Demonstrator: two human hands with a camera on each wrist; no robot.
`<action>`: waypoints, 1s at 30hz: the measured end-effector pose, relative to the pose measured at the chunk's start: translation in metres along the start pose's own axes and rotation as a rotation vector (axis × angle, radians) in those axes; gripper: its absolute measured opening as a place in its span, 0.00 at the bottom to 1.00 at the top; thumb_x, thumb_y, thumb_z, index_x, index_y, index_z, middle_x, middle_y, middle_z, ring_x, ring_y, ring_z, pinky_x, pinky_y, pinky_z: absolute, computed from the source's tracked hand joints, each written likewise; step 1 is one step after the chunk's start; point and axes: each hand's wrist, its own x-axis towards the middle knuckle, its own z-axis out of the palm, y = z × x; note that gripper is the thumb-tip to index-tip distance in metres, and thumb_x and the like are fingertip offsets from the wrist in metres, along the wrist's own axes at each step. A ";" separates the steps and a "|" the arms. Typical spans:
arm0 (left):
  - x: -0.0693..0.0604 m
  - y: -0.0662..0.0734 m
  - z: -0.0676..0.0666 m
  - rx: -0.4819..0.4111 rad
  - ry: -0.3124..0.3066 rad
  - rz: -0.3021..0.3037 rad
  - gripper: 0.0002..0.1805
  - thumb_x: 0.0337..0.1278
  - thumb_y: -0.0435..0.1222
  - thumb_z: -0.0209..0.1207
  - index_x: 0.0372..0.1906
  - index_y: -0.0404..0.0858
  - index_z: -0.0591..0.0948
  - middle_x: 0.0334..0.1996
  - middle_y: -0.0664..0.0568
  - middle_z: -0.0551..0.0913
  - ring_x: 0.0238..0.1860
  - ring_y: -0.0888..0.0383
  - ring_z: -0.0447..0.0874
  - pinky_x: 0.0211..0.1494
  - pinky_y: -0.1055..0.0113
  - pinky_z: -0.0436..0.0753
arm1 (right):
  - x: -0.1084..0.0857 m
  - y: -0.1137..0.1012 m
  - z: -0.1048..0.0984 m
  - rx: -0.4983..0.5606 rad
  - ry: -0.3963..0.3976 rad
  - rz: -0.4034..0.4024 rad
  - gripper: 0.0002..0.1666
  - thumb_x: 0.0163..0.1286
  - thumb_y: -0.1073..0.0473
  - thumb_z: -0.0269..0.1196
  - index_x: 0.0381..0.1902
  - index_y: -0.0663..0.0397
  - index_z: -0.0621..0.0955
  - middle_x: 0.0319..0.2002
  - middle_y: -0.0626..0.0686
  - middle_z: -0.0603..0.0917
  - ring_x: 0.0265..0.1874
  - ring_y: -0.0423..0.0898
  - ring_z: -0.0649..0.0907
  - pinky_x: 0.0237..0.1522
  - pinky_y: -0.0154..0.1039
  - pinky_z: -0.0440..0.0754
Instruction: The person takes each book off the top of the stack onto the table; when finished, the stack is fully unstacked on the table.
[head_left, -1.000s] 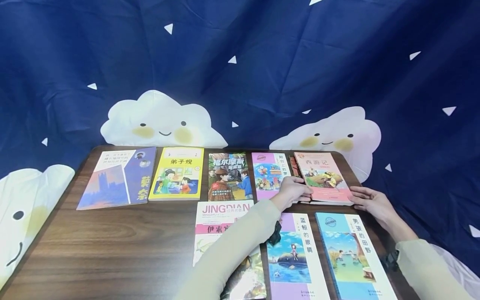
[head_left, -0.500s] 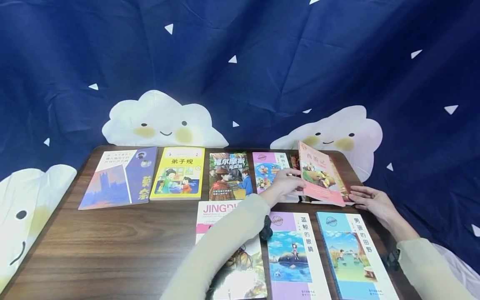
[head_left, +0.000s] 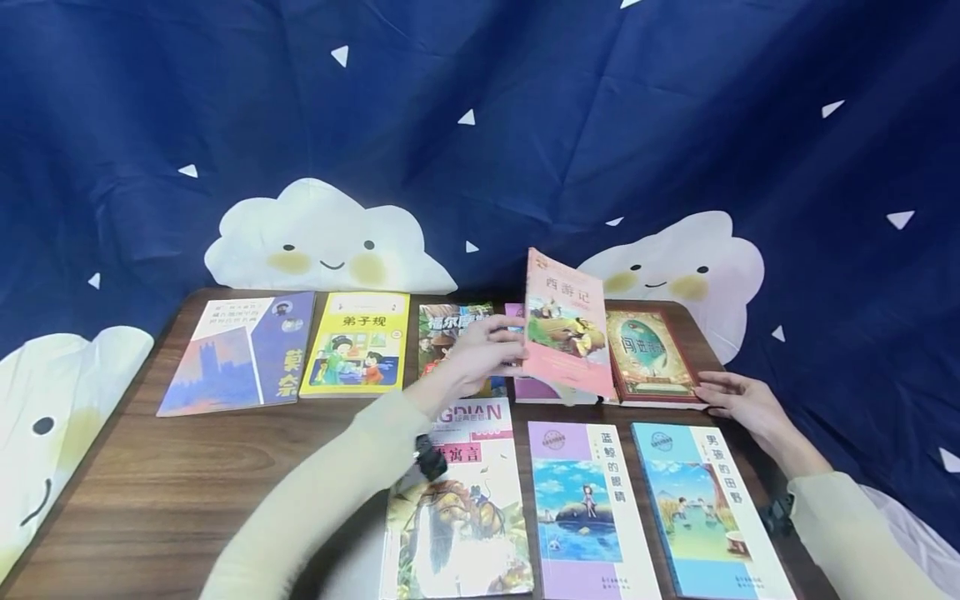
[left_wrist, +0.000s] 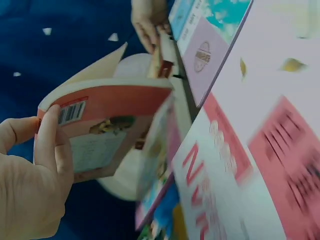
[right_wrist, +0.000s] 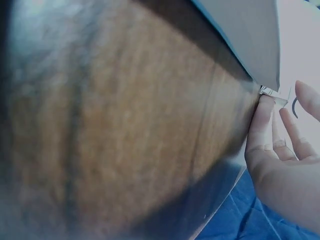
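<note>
In the head view my left hand (head_left: 480,354) pinches a pink paperback book (head_left: 567,367) by its left edge. The book is raised and tilted above the back row of books. In the left wrist view the book's back cover (left_wrist: 137,102) with a barcode shows, thumb and fingers on either side of the spine. The pages hang slightly apart. My right hand (head_left: 750,410), fingers extended, is at the lower right corner of a brown-bordered book (head_left: 651,354) lying at the back right. A purple-and-white book (head_left: 551,392) is partly covered by the raised one.
Along the back lie a blue-purple book (head_left: 240,354), a yellow book (head_left: 354,346) and a dark comic-style book (head_left: 435,333). In front lie a white-and-pink book (head_left: 457,533), a lilac book (head_left: 581,508) and a blue book (head_left: 701,508). A brown wooden table (head_left: 225,500) carries them.
The left hand has lifted the pink book off the brown-bordered book and carried it leftward, uncovering that book. The right hand stays at nearly the same spot.
</note>
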 end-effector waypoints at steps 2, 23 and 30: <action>-0.015 0.007 -0.016 0.014 -0.018 0.011 0.28 0.67 0.21 0.60 0.70 0.36 0.75 0.39 0.53 0.85 0.38 0.60 0.89 0.47 0.63 0.96 | 0.000 0.000 -0.001 0.001 0.001 0.000 0.45 0.78 0.48 0.66 0.76 0.77 0.64 0.37 0.18 0.81 0.37 0.23 0.85 0.41 0.26 0.91; -0.217 -0.002 -0.191 0.081 -0.066 0.069 0.27 0.72 0.22 0.54 0.66 0.52 0.76 0.56 0.59 0.88 0.51 0.61 0.90 0.53 0.61 0.94 | 0.002 -0.004 0.000 0.004 -0.018 -0.002 0.42 0.78 0.54 0.65 0.73 0.82 0.65 0.35 0.21 0.82 0.36 0.24 0.85 0.41 0.26 0.91; -0.260 -0.031 -0.239 0.063 -0.132 -0.001 0.28 0.77 0.23 0.48 0.70 0.53 0.75 0.61 0.58 0.86 0.56 0.60 0.89 0.56 0.59 0.95 | 0.001 -0.004 0.001 0.001 -0.017 0.006 0.42 0.78 0.54 0.65 0.74 0.81 0.64 0.35 0.22 0.82 0.36 0.23 0.85 0.41 0.26 0.91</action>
